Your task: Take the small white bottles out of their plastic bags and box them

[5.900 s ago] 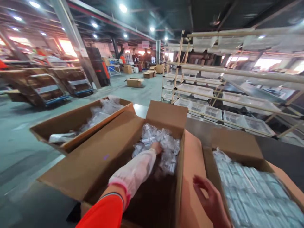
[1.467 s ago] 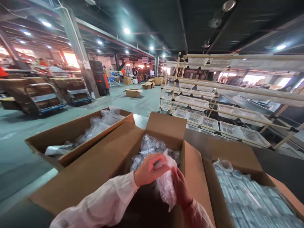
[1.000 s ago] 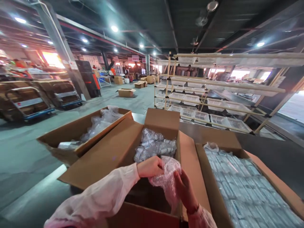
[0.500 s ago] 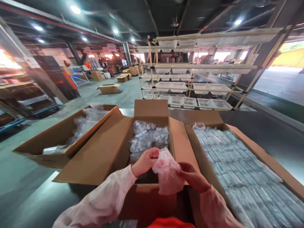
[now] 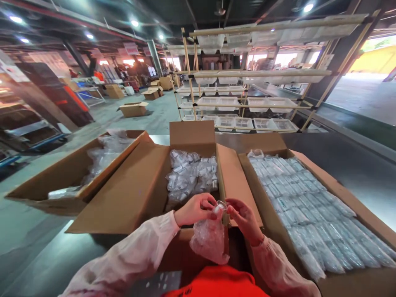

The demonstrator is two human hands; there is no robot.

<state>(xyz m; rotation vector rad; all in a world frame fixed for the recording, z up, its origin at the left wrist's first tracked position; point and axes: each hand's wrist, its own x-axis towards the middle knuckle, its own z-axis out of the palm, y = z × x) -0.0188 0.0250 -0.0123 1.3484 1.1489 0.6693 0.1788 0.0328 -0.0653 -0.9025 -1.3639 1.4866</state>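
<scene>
Btwn L hand [image 5: 193, 211] & R hand [image 5: 247, 222], both pinching its top, hangs bubble-wrap pkg [image 5: 209, 242].

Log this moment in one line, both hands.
left hand: pinching translucent plastic bubble-wrap pouch; right hand: at pouch top; middle brown cardboard box: clear-wrapped pieces inside

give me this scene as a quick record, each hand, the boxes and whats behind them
left hand: pinching the top of a bubble-wrap bag
right hand: at a clear rim at the bag's top, grip unclear
middle box: open, jumbled wrapped pieces inside
right box: open, wrapped packs in rows
left box: open, clear wrapping inside
behind: rack with white baskets
</scene>
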